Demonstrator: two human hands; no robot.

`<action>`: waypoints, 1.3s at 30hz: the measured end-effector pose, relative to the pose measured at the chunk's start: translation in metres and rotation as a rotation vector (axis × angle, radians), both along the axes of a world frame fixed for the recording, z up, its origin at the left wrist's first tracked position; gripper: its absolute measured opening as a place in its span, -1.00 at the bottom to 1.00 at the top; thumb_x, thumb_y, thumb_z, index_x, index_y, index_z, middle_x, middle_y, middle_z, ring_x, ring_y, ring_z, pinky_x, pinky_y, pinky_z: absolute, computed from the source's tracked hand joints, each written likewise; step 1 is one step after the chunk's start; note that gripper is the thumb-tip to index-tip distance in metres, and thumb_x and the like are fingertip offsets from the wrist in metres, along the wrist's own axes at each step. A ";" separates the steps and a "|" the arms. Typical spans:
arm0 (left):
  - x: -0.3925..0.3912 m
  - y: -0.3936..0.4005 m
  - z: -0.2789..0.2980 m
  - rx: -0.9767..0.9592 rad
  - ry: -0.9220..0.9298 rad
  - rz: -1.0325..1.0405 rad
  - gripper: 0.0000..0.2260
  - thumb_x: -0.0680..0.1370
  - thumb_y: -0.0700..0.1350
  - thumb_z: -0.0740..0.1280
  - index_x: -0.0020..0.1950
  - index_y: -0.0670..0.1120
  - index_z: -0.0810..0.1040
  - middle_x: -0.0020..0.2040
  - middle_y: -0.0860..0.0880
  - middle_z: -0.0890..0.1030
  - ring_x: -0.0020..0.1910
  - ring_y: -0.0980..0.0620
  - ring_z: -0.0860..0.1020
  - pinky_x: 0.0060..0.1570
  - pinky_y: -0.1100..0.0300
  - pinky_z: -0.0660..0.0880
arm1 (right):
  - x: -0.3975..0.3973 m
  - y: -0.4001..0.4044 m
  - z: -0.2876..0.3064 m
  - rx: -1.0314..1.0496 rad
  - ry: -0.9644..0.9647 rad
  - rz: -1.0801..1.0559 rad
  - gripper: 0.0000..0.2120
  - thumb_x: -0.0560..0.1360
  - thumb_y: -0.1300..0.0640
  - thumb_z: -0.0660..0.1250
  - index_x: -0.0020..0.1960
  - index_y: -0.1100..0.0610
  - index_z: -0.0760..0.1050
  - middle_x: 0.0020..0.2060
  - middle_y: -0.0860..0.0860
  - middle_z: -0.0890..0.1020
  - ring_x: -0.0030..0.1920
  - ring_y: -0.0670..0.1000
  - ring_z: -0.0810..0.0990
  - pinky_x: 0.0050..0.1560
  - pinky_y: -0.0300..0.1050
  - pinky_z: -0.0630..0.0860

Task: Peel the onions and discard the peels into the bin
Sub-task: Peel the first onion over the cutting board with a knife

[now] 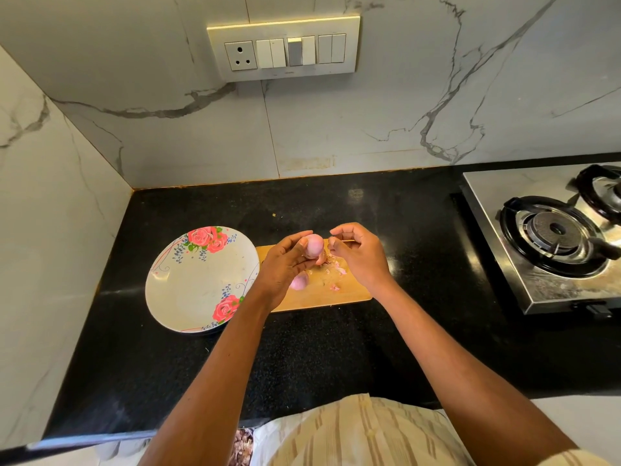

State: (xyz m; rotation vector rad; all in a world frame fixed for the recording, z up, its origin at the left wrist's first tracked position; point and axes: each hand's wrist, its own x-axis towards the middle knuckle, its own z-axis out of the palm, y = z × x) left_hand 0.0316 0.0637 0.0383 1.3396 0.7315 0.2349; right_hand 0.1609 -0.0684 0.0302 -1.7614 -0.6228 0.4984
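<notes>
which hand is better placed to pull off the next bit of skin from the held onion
Right. The left hand grips the onion above the chopping board, so the right hand, fingers curled beside the onion, looks freer to peel.

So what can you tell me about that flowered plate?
The plate is round, off-white and glossy, likely ceramic or melamine, printed with pink roses, green leaves and thin curling lines near its rim. It lies flat on the black counter, just left of the wooden board, holding nothing. The left arm crosses over its right edge.
</notes>
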 end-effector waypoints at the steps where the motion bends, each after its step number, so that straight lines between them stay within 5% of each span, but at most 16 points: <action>1: -0.001 0.000 0.000 -0.009 -0.002 -0.004 -0.74 0.67 -0.03 0.26 0.36 0.03 0.54 0.21 0.05 0.64 0.13 0.06 0.67 0.09 0.21 0.61 | 0.002 0.001 -0.002 -0.019 0.019 -0.021 -0.86 0.57 0.17 0.43 0.01 -0.08 0.62 -0.08 -0.13 0.69 -0.02 -0.12 0.69 0.10 0.01 0.66; 5: -0.001 -0.001 0.000 -0.008 -0.012 -0.001 -0.73 0.67 -0.03 0.27 0.36 0.03 0.53 0.22 0.07 0.63 0.15 0.05 0.65 0.14 0.18 0.60 | 0.008 0.002 -0.007 -0.105 0.058 0.021 -0.89 0.63 0.12 0.36 0.06 -0.03 0.66 -0.05 -0.10 0.71 -0.05 -0.10 0.72 0.10 0.03 0.67; 13: 0.006 0.000 -0.008 0.141 0.069 0.048 -0.68 0.64 0.06 0.30 0.38 0.07 0.51 0.31 0.03 0.59 0.26 0.00 0.58 0.35 -0.03 0.51 | -0.001 0.002 0.005 -0.047 -0.149 0.142 -0.82 0.56 0.06 0.45 0.15 0.03 0.68 0.00 -0.16 0.71 0.06 -0.20 0.66 0.09 -0.27 0.59; 29: 0.003 0.002 -0.014 0.153 0.074 0.015 -0.68 0.64 0.06 0.32 0.38 0.08 0.52 0.29 0.07 0.60 0.23 0.07 0.58 0.36 0.02 0.50 | -0.008 0.001 -0.001 -0.063 -0.164 0.057 -0.90 0.55 0.13 0.45 0.05 0.03 0.71 -0.11 -0.17 0.72 -0.06 -0.21 0.67 -0.02 -0.28 0.59; 35: 0.003 0.003 -0.011 0.154 0.066 0.020 -0.68 0.64 0.07 0.32 0.38 0.08 0.53 0.31 0.04 0.60 0.27 0.02 0.58 0.36 -0.04 0.50 | -0.003 0.002 -0.001 -0.037 -0.108 0.099 -0.88 0.57 0.14 0.42 0.08 0.02 0.69 -0.07 -0.16 0.72 0.01 -0.15 0.68 0.09 -0.09 0.64; 39: 0.005 0.002 -0.009 0.192 0.065 0.009 -0.70 0.62 0.11 0.32 0.35 0.13 0.52 0.31 0.05 0.59 0.27 0.02 0.56 0.36 -0.04 0.50 | -0.002 0.000 0.002 -0.036 -0.079 0.137 -0.86 0.55 0.04 0.46 0.09 0.02 0.68 -0.05 -0.16 0.71 0.04 -0.18 0.66 0.09 -0.21 0.61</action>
